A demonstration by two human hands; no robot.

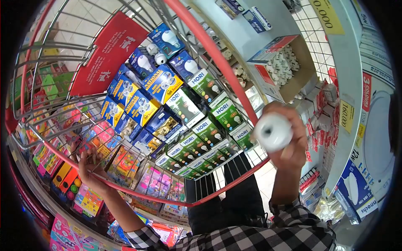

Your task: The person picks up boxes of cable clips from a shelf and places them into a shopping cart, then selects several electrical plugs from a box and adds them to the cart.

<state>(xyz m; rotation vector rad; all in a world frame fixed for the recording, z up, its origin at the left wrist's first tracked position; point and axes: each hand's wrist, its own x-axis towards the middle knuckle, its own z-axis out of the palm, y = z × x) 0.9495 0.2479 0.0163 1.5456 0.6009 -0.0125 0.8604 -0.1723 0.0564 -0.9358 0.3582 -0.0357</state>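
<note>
My right hand (295,136) is wrapped round a round white lamp holder (274,133) with a dark hole in its face, held just outside the cart's red rim. My left hand (90,169) is at the cart's red rim (138,194) on the left, fingers upward near the wire side; what it grips, if anything, is unclear. Inside the cart, green HORI bulb boxes (209,130) lie in rows beside blue and yellow NATIONAL boxes (163,83). Blue bulb boxes (141,62) lie farther back, with a small white fitting (160,58) among them.
An open cardboard box (301,77) of small white pieces sits on the right shelf. Farther right are packaged lights (356,188) and yellow price tags (346,116). Colourful toy packs (157,180) line the left shelf. A red sign (109,54) hangs on the cart.
</note>
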